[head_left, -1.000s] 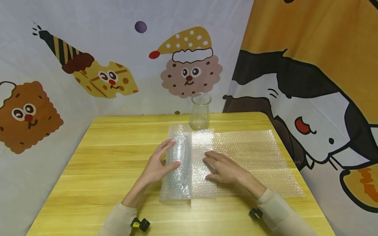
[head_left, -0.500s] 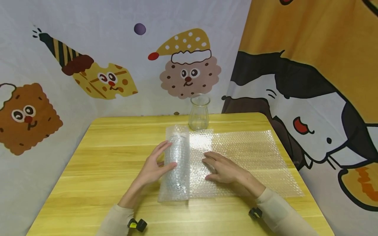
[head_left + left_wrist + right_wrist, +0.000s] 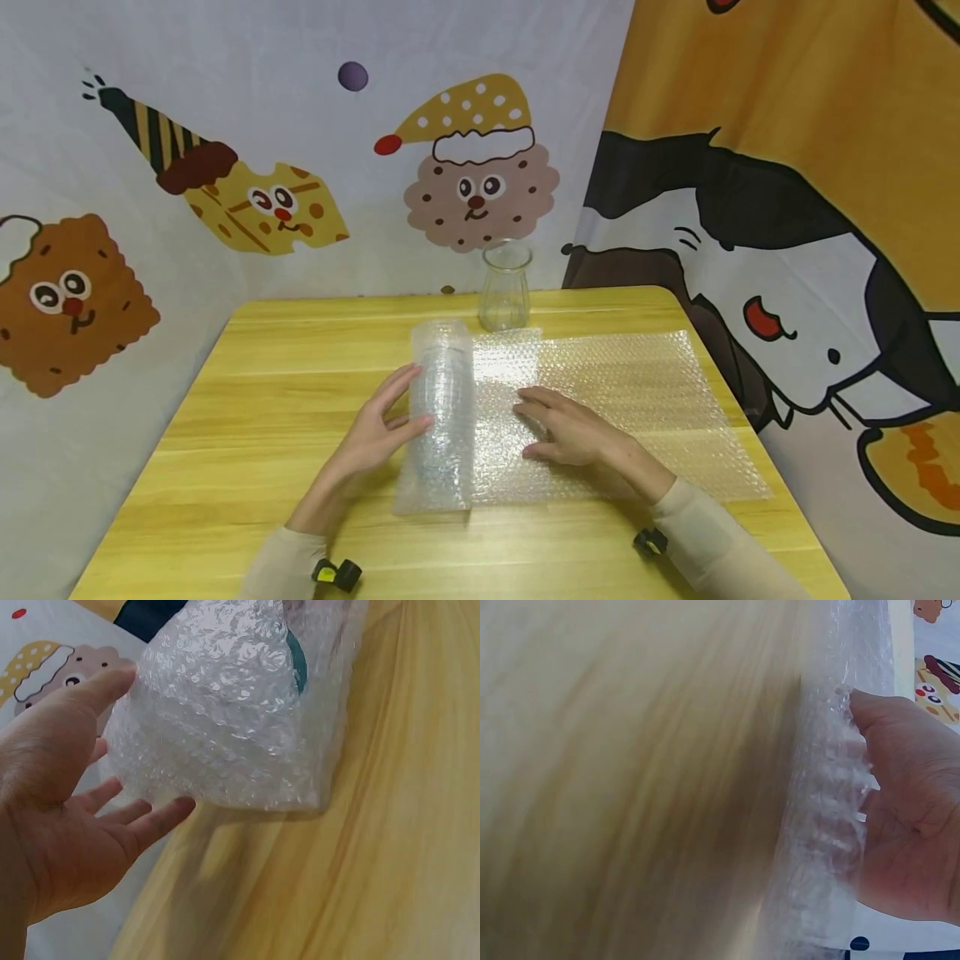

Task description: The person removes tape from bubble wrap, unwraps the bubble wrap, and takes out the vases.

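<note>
A bundle of bubble wrap (image 3: pixel 442 417) lies rolled up, its long side pointing away from me; the thing inside is hard to make out. Along its left side is my left hand (image 3: pixel 372 433), thumb and fingers spread and not closed round it. The left wrist view shows the left hand (image 3: pixel 79 802) beside the end of the wrapped bundle (image 3: pixel 225 712). From the bundle a flat sheet of bubble wrap (image 3: pixel 637 392) runs out to the right. My right hand (image 3: pixel 570 427) rests on that sheet with its fingers extended. In the right wrist view, the right hand (image 3: pixel 915 802) is partly behind the wrap.
A clear glass vase (image 3: pixel 505 292) stands upright at the table's back edge, just behind the wrap. The wooden table (image 3: pixel 285 350) stretches out left of the bundle. A cartoon-printed cloth (image 3: pixel 300 100) hangs behind and beside the table.
The bundle has shifted slightly to the left, and my left hand has moved left with it. My right hand stays in the same spot on the sheet.
</note>
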Action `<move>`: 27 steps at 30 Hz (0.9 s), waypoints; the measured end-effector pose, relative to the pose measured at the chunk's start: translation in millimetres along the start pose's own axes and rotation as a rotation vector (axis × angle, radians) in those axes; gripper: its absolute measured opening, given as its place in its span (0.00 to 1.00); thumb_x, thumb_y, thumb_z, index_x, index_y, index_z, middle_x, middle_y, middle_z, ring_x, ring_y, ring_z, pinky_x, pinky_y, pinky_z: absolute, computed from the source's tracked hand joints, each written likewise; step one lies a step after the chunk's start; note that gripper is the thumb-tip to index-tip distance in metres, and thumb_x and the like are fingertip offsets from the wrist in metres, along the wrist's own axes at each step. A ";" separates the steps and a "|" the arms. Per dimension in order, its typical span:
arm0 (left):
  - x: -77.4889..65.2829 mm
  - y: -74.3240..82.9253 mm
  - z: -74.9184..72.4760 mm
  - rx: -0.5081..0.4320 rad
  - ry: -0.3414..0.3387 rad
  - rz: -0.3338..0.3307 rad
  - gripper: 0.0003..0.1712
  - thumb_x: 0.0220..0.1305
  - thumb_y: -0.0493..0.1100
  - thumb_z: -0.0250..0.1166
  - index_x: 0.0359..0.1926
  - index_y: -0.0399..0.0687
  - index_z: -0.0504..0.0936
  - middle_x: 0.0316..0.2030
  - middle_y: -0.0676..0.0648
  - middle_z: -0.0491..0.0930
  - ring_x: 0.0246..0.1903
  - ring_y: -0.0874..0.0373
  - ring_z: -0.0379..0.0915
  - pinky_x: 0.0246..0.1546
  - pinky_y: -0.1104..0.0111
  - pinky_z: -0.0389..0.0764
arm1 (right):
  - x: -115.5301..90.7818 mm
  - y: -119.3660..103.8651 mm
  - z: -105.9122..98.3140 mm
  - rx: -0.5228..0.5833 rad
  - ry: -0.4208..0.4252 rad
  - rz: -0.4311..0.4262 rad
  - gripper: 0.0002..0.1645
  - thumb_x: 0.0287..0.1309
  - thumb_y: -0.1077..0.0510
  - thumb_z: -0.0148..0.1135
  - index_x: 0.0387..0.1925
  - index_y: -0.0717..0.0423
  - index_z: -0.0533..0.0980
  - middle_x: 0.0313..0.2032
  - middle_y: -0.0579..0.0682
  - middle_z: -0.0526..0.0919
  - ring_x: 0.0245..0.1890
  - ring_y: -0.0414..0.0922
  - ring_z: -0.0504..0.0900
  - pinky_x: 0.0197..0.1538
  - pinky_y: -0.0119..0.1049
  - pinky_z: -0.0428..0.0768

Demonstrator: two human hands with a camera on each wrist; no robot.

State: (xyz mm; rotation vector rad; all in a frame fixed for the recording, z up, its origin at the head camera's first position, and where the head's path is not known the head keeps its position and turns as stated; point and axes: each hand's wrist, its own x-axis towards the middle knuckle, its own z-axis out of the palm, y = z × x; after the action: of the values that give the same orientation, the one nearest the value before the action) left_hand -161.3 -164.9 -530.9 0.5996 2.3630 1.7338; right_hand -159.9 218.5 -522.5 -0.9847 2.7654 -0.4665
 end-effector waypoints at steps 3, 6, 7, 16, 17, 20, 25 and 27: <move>-2.6 -3.9 -3.7 -0.033 -0.002 0.000 0.47 0.79 0.43 0.73 0.91 0.58 0.60 0.93 0.43 0.48 0.89 0.25 0.47 0.77 0.38 0.79 | 0.2 -0.8 -0.4 0.004 -0.002 0.003 0.47 0.69 0.39 0.78 0.80 0.57 0.74 0.84 0.64 0.69 0.85 0.65 0.69 0.87 0.66 0.69; -5.3 -5.3 -7.9 -0.063 -0.009 -0.006 0.48 0.79 0.43 0.73 0.91 0.58 0.60 0.93 0.41 0.49 0.88 0.23 0.48 0.77 0.47 0.82 | 0.1 -1.5 -0.9 0.005 -0.003 0.006 0.48 0.68 0.39 0.79 0.80 0.57 0.74 0.84 0.64 0.69 0.85 0.65 0.69 0.87 0.66 0.69; -6.2 -5.8 -9.2 -0.070 -0.011 -0.010 0.48 0.79 0.43 0.73 0.90 0.59 0.60 0.93 0.42 0.49 0.88 0.23 0.48 0.76 0.50 0.82 | 0.1 -1.7 -1.1 0.005 -0.002 0.007 0.48 0.68 0.39 0.79 0.80 0.57 0.74 0.84 0.64 0.69 0.85 0.65 0.69 0.87 0.66 0.69; -7.4 -4.2 -12.9 0.006 -0.002 -0.008 0.46 0.80 0.47 0.73 0.90 0.61 0.61 0.92 0.41 0.51 0.86 0.23 0.55 0.76 0.39 0.81 | 0.8 -2.4 -2.4 0.008 -0.006 0.006 0.48 0.68 0.39 0.79 0.80 0.58 0.74 0.84 0.65 0.69 0.85 0.66 0.69 0.87 0.66 0.70; -6.9 -3.3 -12.4 0.031 0.007 -0.006 0.46 0.79 0.47 0.73 0.90 0.60 0.62 0.92 0.40 0.52 0.86 0.24 0.56 0.76 0.37 0.81 | 0.9 -2.5 -2.4 0.012 -0.008 0.007 0.48 0.68 0.39 0.79 0.80 0.58 0.74 0.84 0.65 0.68 0.85 0.66 0.69 0.87 0.66 0.69; -4.8 1.8 -10.1 0.116 0.043 0.032 0.46 0.77 0.45 0.75 0.89 0.53 0.64 0.90 0.36 0.54 0.85 0.25 0.58 0.75 0.34 0.80 | 0.9 -2.4 -2.1 0.017 -0.014 0.009 0.48 0.69 0.39 0.78 0.80 0.58 0.74 0.85 0.65 0.68 0.85 0.66 0.69 0.87 0.66 0.69; 2.4 20.2 -3.5 0.290 0.103 0.120 0.47 0.72 0.46 0.79 0.85 0.47 0.70 0.88 0.36 0.61 0.84 0.29 0.63 0.78 0.30 0.75 | 0.2 -2.6 -1.9 0.022 -0.012 0.013 0.48 0.69 0.40 0.78 0.80 0.58 0.74 0.85 0.65 0.68 0.85 0.66 0.68 0.87 0.66 0.69; 6.3 29.1 0.0 0.354 0.114 0.145 0.46 0.70 0.47 0.81 0.84 0.47 0.72 0.87 0.38 0.63 0.84 0.30 0.64 0.79 0.27 0.73 | 0.0 -2.8 -1.8 0.029 -0.012 0.015 0.48 0.69 0.40 0.78 0.80 0.58 0.73 0.85 0.65 0.68 0.85 0.65 0.68 0.87 0.67 0.69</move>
State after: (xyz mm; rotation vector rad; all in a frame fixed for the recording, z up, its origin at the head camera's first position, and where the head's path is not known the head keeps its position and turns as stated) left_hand -160.4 -155.1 -502.8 0.7559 2.7987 1.4415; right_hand -158.7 216.9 -519.8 -0.9571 2.7455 -0.4959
